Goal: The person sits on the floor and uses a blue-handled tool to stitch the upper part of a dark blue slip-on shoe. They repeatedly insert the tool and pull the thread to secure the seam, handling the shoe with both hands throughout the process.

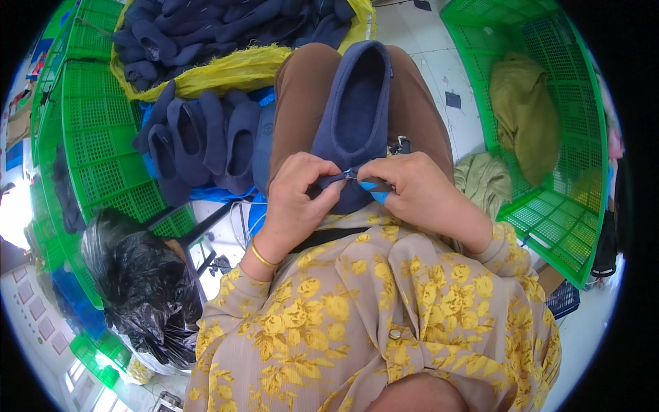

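Note:
A navy felt slipper [328, 117] lies across my brown-trousered thighs, its oval opening facing up. Below its near end, my left hand [300, 196] pinches a fold of navy fabric [331, 180] between thumb and fingers. More navy material [353, 199] shows between my hands; whether it belongs to a second slipper I cannot tell. Closed in my right hand [410, 184] is a small tool with a blue-and-black handle [376, 189]. Its short metal tip meets the pinched fabric by my left fingertips. My right fingers partly cover the tool.
Several navy slippers [206, 141] stand on blue sheeting to my left. Behind them sits a yellow woven sack [274, 60] full of navy slippers. Green plastic crates [103, 144] flank me; the right crate [542, 230] holds olive cloth [525, 117]. A black plastic bag [141, 288] bulges at left.

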`<state>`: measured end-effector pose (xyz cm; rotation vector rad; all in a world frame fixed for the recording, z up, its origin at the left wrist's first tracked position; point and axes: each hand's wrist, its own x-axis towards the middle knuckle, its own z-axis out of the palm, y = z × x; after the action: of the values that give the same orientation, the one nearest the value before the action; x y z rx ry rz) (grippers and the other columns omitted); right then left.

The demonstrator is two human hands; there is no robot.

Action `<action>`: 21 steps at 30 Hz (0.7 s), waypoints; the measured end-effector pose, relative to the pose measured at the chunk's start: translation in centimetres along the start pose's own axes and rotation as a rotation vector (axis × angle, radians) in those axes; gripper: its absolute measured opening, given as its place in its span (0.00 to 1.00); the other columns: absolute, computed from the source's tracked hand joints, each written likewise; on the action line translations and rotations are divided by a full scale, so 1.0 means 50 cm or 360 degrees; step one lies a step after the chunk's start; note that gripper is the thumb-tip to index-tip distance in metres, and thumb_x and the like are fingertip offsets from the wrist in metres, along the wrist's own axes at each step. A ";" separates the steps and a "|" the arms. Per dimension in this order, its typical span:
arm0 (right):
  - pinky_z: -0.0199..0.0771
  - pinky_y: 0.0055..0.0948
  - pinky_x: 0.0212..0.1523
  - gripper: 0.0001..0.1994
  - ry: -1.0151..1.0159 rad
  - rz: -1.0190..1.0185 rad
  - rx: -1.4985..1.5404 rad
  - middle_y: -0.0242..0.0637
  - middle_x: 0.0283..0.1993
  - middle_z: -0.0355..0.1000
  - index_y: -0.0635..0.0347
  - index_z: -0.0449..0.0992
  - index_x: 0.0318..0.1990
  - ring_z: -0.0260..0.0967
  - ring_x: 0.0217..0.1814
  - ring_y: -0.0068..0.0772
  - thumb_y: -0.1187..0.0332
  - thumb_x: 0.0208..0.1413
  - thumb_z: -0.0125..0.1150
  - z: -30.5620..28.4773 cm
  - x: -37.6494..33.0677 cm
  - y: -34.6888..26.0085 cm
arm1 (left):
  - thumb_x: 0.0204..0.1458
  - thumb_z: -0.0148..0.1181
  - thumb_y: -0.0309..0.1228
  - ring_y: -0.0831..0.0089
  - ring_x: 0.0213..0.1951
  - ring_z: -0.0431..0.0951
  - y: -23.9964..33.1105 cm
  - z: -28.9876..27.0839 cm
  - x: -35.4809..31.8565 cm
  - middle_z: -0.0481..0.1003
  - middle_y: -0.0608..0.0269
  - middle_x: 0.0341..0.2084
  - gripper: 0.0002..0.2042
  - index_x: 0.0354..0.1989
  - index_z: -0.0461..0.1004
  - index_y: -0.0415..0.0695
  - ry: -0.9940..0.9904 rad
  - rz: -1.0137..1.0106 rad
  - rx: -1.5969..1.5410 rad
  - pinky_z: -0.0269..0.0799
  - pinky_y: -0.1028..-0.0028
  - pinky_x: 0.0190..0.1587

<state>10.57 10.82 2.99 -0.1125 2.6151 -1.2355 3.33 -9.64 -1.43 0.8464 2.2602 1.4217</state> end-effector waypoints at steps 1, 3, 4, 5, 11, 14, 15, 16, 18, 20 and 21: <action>0.75 0.35 0.37 0.13 -0.0018 0.0013 -0.0016 0.44 0.34 0.76 0.60 0.78 0.41 0.75 0.35 0.46 0.79 0.45 0.61 0.000 0.001 -0.001 | 0.43 0.66 0.21 0.70 0.30 0.73 0.002 0.002 0.000 0.74 0.62 0.29 0.06 0.32 0.78 0.39 0.0011 -0.0017 -0.0025 0.67 0.74 0.31; 0.73 0.41 0.36 0.08 0.0077 -0.0038 0.0018 0.46 0.30 0.75 0.60 0.76 0.34 0.74 0.33 0.49 0.78 0.43 0.58 0.007 0.003 -0.002 | 0.43 0.66 0.21 0.64 0.32 0.73 0.004 0.003 0.000 0.73 0.60 0.28 0.06 0.30 0.77 0.39 0.0022 -0.0041 -0.0050 0.68 0.71 0.33; 0.72 0.45 0.35 0.06 0.0124 -0.0063 0.0036 0.46 0.28 0.74 0.60 0.75 0.31 0.73 0.32 0.51 0.78 0.42 0.57 0.011 0.005 -0.003 | 0.43 0.66 0.21 0.64 0.32 0.73 0.004 0.003 0.000 0.73 0.60 0.28 0.06 0.30 0.77 0.39 0.0024 -0.0049 -0.0053 0.68 0.71 0.33; 0.72 0.45 0.35 0.06 0.0112 -0.0058 0.0014 0.46 0.27 0.74 0.61 0.75 0.31 0.73 0.32 0.51 0.78 0.42 0.57 0.013 0.005 -0.003 | 0.42 0.66 0.21 0.64 0.32 0.73 0.004 0.003 -0.001 0.73 0.60 0.28 0.06 0.30 0.77 0.39 0.0024 -0.0058 -0.0056 0.68 0.71 0.33; 0.72 0.46 0.35 0.05 0.0101 -0.0023 -0.0078 0.48 0.27 0.73 0.63 0.72 0.28 0.73 0.32 0.52 0.78 0.41 0.59 0.039 0.012 0.005 | 0.42 0.66 0.21 0.65 0.30 0.73 0.008 0.007 -0.006 0.73 0.59 0.27 0.06 0.30 0.77 0.39 0.0068 -0.0071 0.0036 0.68 0.70 0.30; 0.72 0.46 0.35 0.05 0.0143 -0.0013 -0.0058 0.47 0.26 0.73 0.62 0.71 0.28 0.73 0.32 0.52 0.78 0.41 0.59 0.054 0.015 0.005 | 0.41 0.67 0.21 0.64 0.29 0.73 0.008 0.012 -0.011 0.73 0.58 0.26 0.06 0.28 0.76 0.39 0.0096 -0.0068 0.0070 0.68 0.70 0.29; 0.72 0.46 0.35 0.05 0.0161 -0.0029 -0.0072 0.47 0.26 0.73 0.62 0.72 0.29 0.73 0.32 0.52 0.78 0.41 0.59 0.060 0.016 0.008 | 0.41 0.67 0.21 0.64 0.28 0.73 0.007 0.014 -0.014 0.73 0.59 0.26 0.06 0.28 0.76 0.40 0.0108 -0.0061 0.0082 0.68 0.70 0.29; 0.72 0.46 0.34 0.05 0.0178 -0.0045 -0.0085 0.47 0.26 0.73 0.62 0.72 0.29 0.74 0.31 0.52 0.77 0.41 0.59 0.063 0.016 0.009 | 0.41 0.67 0.21 0.64 0.28 0.72 0.006 0.016 -0.017 0.72 0.59 0.25 0.06 0.28 0.76 0.40 0.0120 -0.0054 0.0095 0.68 0.70 0.29; 0.73 0.46 0.34 0.06 0.0164 -0.0006 -0.0092 0.47 0.26 0.74 0.62 0.72 0.30 0.74 0.32 0.52 0.77 0.41 0.60 0.061 0.013 0.007 | 0.41 0.67 0.21 0.63 0.28 0.72 0.007 0.016 -0.019 0.72 0.58 0.25 0.07 0.28 0.75 0.39 0.0139 -0.0034 0.0103 0.68 0.70 0.29; 0.73 0.46 0.34 0.08 0.0132 0.0076 -0.0087 0.47 0.27 0.74 0.61 0.73 0.33 0.74 0.32 0.52 0.77 0.41 0.60 0.054 0.006 0.002 | 0.41 0.67 0.21 0.63 0.29 0.72 0.011 0.017 -0.023 0.72 0.58 0.25 0.07 0.28 0.75 0.39 0.0156 -0.0016 0.0091 0.68 0.70 0.30; 0.73 0.46 0.34 0.09 0.0109 0.0139 -0.0079 0.47 0.27 0.74 0.61 0.73 0.34 0.74 0.32 0.52 0.77 0.42 0.60 0.049 0.003 -0.001 | 0.41 0.67 0.21 0.63 0.29 0.73 0.015 0.018 -0.025 0.72 0.58 0.26 0.07 0.28 0.75 0.39 0.0175 -0.0006 0.0098 0.68 0.70 0.30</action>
<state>11.07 8.92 1.50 0.0357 2.6783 -1.1651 5.02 -9.58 -1.21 0.8003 2.3964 1.4366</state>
